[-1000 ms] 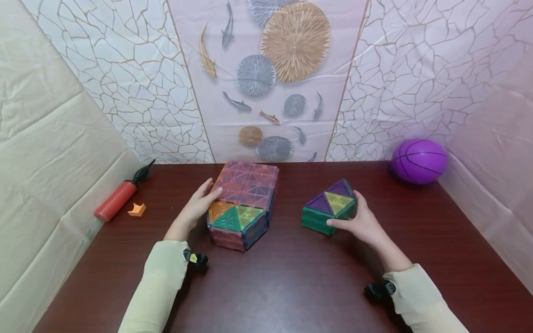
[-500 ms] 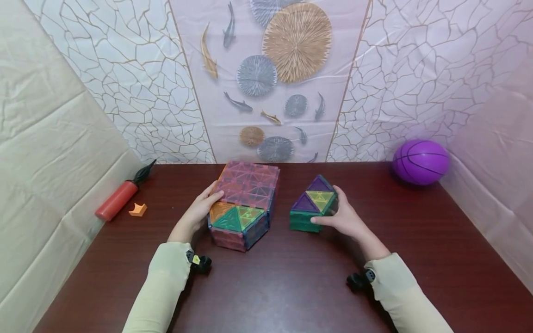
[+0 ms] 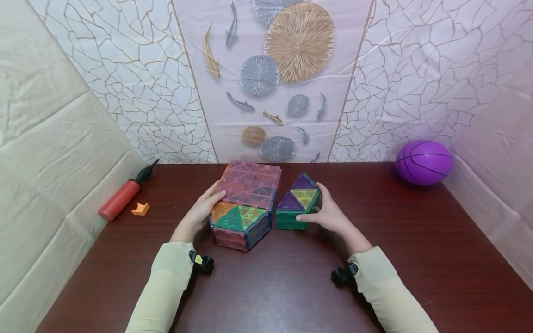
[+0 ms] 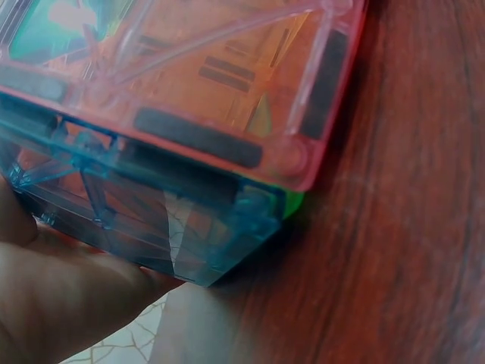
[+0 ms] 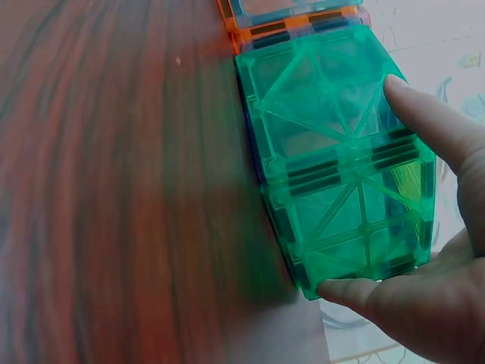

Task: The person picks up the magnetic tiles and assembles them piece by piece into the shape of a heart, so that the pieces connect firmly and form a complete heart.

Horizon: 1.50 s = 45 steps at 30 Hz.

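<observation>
A large block built of translucent magnetic tiles (image 3: 250, 182) stands on the table, pink on top with orange, green and yellow triangles at its near end. My left hand (image 3: 199, 212) holds its left side, the thumb over the top edge. In the left wrist view, that hand (image 4: 68, 296) lies against the blue tiles (image 4: 136, 197). My right hand (image 3: 330, 215) grips a smaller green-walled magnetic-tile block (image 3: 291, 220) topped with purple and yellow triangles. It stands close against the large block's right side. In the right wrist view, thumb and fingers span the green tiles (image 5: 333, 98).
A red hand pump (image 3: 120, 199) with a black end lies at the left edge. Beside it is a small orange piece (image 3: 140, 209). A purple ball (image 3: 424, 163) sits at the back right. Patterned cloth (image 3: 200, 115) hangs behind the table.
My right hand has moved the smaller magnetic-tile block leftward, turning it slightly, up to the large block. My left hand has stayed on the large block.
</observation>
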### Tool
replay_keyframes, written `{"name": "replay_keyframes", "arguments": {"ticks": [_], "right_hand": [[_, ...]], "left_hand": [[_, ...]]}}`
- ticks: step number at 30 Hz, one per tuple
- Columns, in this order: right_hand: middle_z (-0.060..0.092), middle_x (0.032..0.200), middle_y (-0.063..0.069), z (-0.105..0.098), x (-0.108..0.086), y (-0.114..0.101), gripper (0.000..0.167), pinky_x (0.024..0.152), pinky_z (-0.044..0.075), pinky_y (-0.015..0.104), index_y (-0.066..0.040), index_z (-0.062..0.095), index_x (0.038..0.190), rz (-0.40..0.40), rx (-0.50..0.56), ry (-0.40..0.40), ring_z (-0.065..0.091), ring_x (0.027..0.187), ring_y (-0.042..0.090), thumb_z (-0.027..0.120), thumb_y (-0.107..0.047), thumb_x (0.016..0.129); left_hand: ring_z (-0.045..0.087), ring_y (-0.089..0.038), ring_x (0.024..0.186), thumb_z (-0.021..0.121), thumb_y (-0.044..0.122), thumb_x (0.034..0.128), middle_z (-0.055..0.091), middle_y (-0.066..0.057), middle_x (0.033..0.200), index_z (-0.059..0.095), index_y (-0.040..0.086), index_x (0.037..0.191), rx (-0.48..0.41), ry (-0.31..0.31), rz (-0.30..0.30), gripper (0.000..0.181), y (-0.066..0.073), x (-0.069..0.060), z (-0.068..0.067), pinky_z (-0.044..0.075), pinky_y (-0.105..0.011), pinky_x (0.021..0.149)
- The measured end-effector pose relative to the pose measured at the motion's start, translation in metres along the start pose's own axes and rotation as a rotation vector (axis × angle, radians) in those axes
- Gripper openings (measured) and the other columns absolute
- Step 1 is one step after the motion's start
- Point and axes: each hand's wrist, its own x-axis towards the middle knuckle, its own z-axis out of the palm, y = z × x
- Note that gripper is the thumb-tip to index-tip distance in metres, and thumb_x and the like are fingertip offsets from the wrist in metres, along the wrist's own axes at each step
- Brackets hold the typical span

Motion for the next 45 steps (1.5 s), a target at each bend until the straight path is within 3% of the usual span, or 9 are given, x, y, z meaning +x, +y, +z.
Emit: {"name": "replay_keyframes", "arguments": {"ticks": [7, 12, 19, 25, 32, 40, 45], "right_hand": [[0.032, 0.147, 0.026, 0.007, 0.003, -0.004, 0.120, 0.110, 0.031, 0.050, -0.007, -0.004, 0.153, -0.001, 0.031, -0.035, 0.030, 0.139, 0.038, 0.085, -0.022, 0.074], [0.032, 0.148, 0.027, 0.007, 0.007, -0.002, 0.118, 0.111, 0.029, 0.050, -0.007, -0.004, 0.153, -0.026, 0.052, -0.050, 0.028, 0.140, 0.039, 0.084, -0.017, 0.074], [0.028, 0.151, 0.025, 0.005, 0.015, -0.001, 0.117, 0.112, 0.025, 0.053, -0.010, -0.005, 0.154, -0.032, 0.058, -0.102, 0.022, 0.143, 0.039, 0.082, -0.019, 0.077], [0.023, 0.154, 0.025, 0.002, 0.025, 0.001, 0.117, 0.112, 0.024, 0.053, -0.013, -0.007, 0.154, -0.052, 0.090, -0.170, 0.021, 0.143, 0.039, 0.081, -0.015, 0.078], [0.008, 0.159, 0.022, 0.000, 0.033, 0.001, 0.111, 0.114, 0.020, 0.052, -0.015, -0.009, 0.155, -0.081, 0.113, -0.238, 0.011, 0.145, 0.040, 0.076, -0.010, 0.083], [0.007, 0.160, 0.021, 0.004, 0.023, -0.001, 0.105, 0.111, 0.027, 0.051, -0.012, -0.003, 0.156, -0.059, 0.092, -0.151, 0.014, 0.145, 0.038, 0.075, -0.012, 0.085], [0.023, 0.156, 0.021, -0.002, 0.022, 0.005, 0.088, 0.110, 0.031, 0.050, -0.005, 0.013, 0.154, -0.069, 0.104, -0.077, 0.024, 0.143, 0.035, 0.071, -0.011, 0.088]], "left_hand": [[0.066, -0.012, 0.095, 0.046, 0.037, 0.1019, 0.044, -0.019, 0.145, 0.009, 0.033, 0.156, -0.036, -0.021, 0.002, 0.066, 0.002, 0.001, 0.002, 0.053, -0.029, 0.083], [0.066, -0.012, 0.096, 0.046, 0.037, 0.1020, 0.044, -0.017, 0.145, 0.009, 0.033, 0.155, -0.037, -0.003, -0.013, 0.065, 0.002, 0.001, 0.003, 0.053, -0.029, 0.083], [0.061, -0.014, 0.104, 0.046, 0.039, 0.1016, 0.040, -0.014, 0.149, 0.007, 0.032, 0.156, 0.018, 0.016, -0.026, 0.067, 0.002, 0.000, 0.001, 0.046, -0.036, 0.096], [0.057, -0.018, 0.112, 0.047, 0.039, 0.1014, 0.037, -0.012, 0.151, 0.008, 0.032, 0.156, 0.006, 0.045, -0.040, 0.067, 0.001, 0.000, 0.002, 0.037, -0.045, 0.107], [0.054, -0.022, 0.118, 0.048, 0.038, 0.1010, 0.034, -0.011, 0.153, 0.009, 0.031, 0.156, -0.004, 0.066, -0.044, 0.068, 0.001, 0.001, 0.004, 0.035, -0.045, 0.108], [0.056, -0.017, 0.110, 0.048, 0.037, 0.1008, 0.036, -0.010, 0.151, 0.014, 0.029, 0.156, -0.035, 0.109, -0.008, 0.065, 0.000, -0.004, 0.013, 0.044, -0.034, 0.095], [0.049, -0.026, 0.123, 0.052, 0.030, 0.0999, 0.038, -0.011, 0.150, 0.018, 0.023, 0.155, -0.096, 0.249, 0.022, 0.066, -0.003, -0.017, 0.041, 0.037, -0.041, 0.105]]}}
